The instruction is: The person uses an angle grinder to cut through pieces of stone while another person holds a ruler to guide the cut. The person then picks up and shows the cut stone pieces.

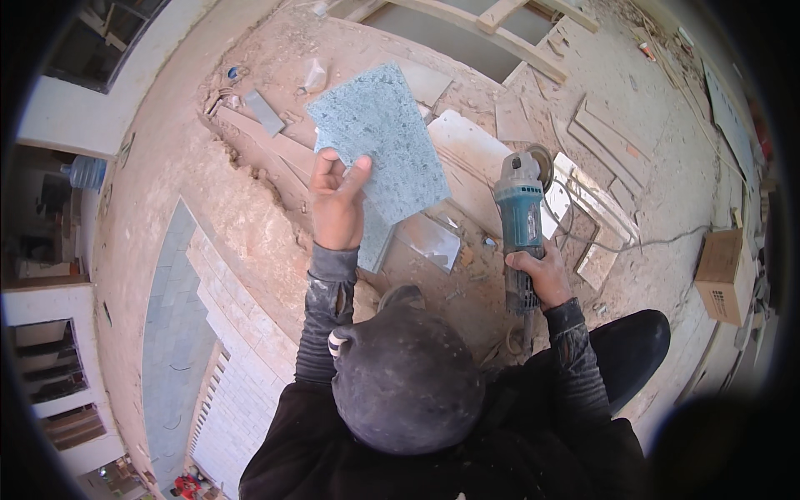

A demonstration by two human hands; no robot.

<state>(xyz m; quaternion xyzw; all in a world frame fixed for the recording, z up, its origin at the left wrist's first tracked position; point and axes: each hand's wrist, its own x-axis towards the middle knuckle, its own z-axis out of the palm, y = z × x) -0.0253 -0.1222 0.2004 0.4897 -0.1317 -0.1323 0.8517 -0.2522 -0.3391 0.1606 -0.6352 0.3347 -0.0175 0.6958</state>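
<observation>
My left hand (339, 202) pinches the lower left edge of a blue-grey speckled tile (385, 137), thumb on its face, and holds it up tilted above the dusty ground. In my right hand (546, 273) is a teal angle grinder (522, 212), gripped round its dark rear body. The grinder's grey head points away from me, with its disc and guard (542, 167) on the right side. Tile and grinder are apart. Below the held tile, another blue-grey tile piece (375, 244) shows in part.
Broken tile pieces (433, 239) and pale boards (467, 143) litter the dirt beyond my knees. A cable (621, 248) runs right toward a cardboard box (723, 275). At the far side lies a wooden frame (467, 25). A tiled strip (171, 312) stretches along the left.
</observation>
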